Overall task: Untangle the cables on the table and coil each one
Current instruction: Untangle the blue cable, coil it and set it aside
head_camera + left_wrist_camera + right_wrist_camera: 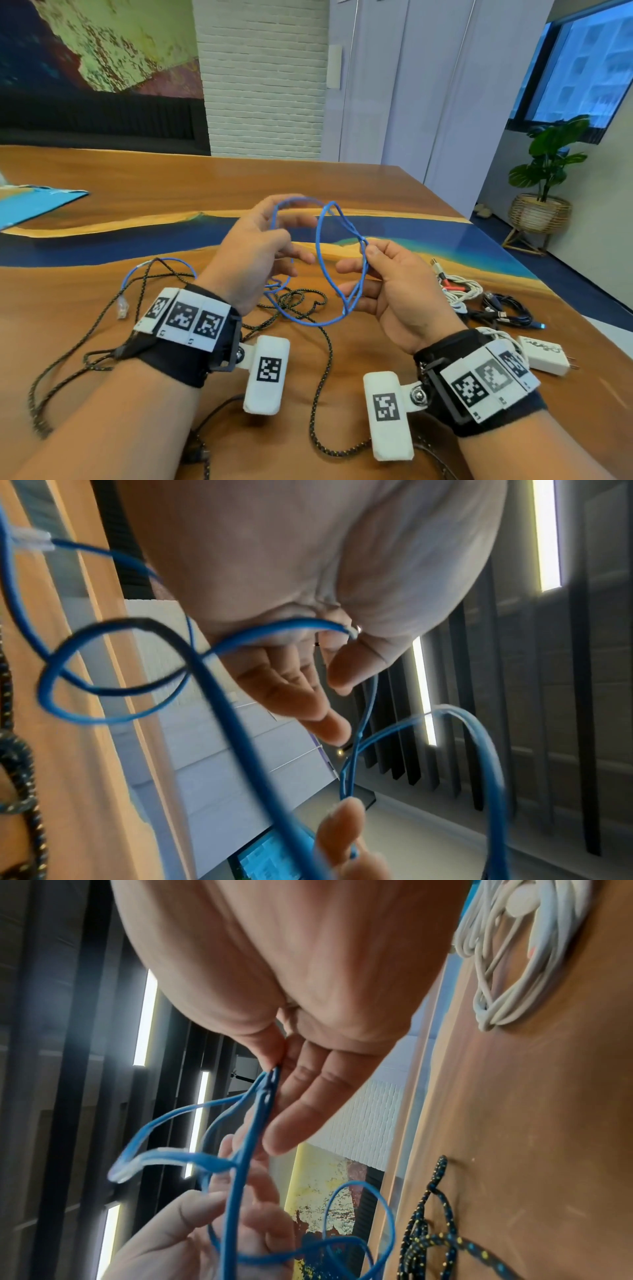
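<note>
Above the wooden table, both hands hold a thin blue cable in loops. My right hand pinches crossing strands between thumb and index finger; the other fingers are extended. My left hand has a loop hooked in the crook of its thumb, which bends over the cable. The cable's tail trails to a clear plug on the table. A black braided cable lies tangled under the hanging blue loops. The right wrist view shows the pinch.
On the right lie a coiled white cable, coiled black cables and a white charger, close to the table's right edge. A teal sheet sits far left. A potted plant stands on the floor.
</note>
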